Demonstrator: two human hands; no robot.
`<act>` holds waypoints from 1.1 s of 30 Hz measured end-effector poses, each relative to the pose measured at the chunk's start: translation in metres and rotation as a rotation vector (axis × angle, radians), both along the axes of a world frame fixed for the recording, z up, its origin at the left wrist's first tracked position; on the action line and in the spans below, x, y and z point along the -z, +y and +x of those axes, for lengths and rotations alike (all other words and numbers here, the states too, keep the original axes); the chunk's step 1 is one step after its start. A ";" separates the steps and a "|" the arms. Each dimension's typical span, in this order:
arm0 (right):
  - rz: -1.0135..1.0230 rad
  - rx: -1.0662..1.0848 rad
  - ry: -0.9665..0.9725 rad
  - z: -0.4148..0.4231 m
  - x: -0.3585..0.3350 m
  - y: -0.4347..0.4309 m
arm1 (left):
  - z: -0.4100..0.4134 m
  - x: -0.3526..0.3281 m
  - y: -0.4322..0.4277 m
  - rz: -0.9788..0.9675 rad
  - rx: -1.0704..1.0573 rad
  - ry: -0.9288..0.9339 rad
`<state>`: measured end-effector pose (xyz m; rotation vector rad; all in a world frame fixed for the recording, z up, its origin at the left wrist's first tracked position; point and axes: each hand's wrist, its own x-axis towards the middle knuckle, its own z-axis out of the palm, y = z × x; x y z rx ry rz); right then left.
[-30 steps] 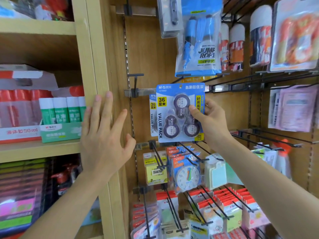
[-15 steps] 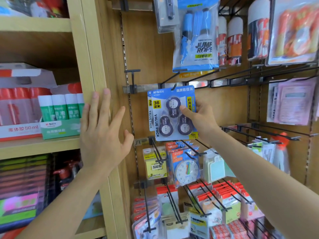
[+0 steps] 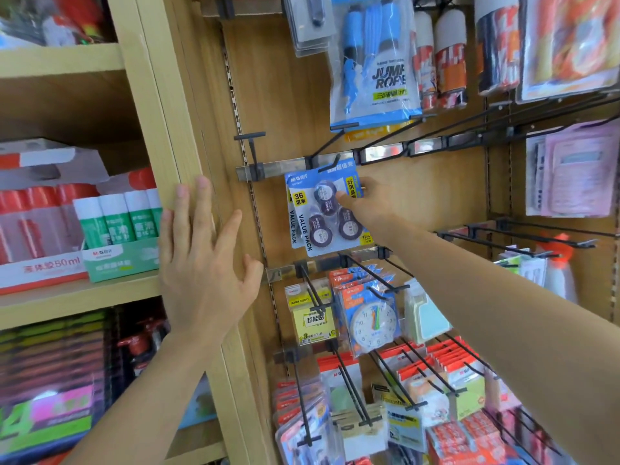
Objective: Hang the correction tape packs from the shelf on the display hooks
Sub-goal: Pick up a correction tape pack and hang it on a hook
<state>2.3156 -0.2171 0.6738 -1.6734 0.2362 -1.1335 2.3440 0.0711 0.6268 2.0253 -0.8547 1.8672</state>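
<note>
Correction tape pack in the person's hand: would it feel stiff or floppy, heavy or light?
Probably stiff: the correction tape pack looks flat though the right hand grips only its right edge. Likely light: just three small tape rolls on card. Tilted at the hook, it may swing when released.

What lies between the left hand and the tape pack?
In the head view, only bare wood panel with a slotted metal strip running down it lies between the left hand and the tape pack; nothing hangs there.

Left hand [image 3: 204,263] flat, right hand [image 3: 369,209] pinches pack [image 3: 318,226].
</note>
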 end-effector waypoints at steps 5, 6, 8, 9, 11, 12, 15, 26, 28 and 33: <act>-0.075 0.218 0.016 0.008 0.006 0.009 | 0.000 0.000 0.001 0.013 -0.014 0.012; -0.197 0.339 0.003 0.007 0.012 0.012 | 0.000 0.000 0.001 0.012 -0.014 0.013; -0.519 0.530 -0.050 0.002 0.025 0.020 | -0.001 0.000 0.001 0.010 -0.015 0.017; -0.685 0.566 -0.067 -0.001 0.030 0.024 | -0.001 0.000 0.000 0.011 -0.016 0.022; -0.996 0.576 0.018 -0.003 0.033 0.028 | -0.002 0.000 0.000 0.015 -0.020 0.030; -1.104 0.573 0.114 -0.001 0.033 0.028 | -0.002 0.000 0.000 0.017 -0.021 0.033; -1.190 0.532 0.387 0.006 0.028 0.028 | -0.003 0.000 0.001 0.019 -0.014 0.041; -1.172 0.256 0.547 -0.016 0.009 0.034 | 0.000 0.002 0.002 0.025 0.009 0.034; -1.178 0.217 0.454 -0.038 0.016 0.042 | 0.001 0.001 0.002 0.018 0.035 0.020; -1.078 0.133 0.288 -0.097 0.039 0.063 | -0.002 0.003 0.005 -0.001 0.194 0.023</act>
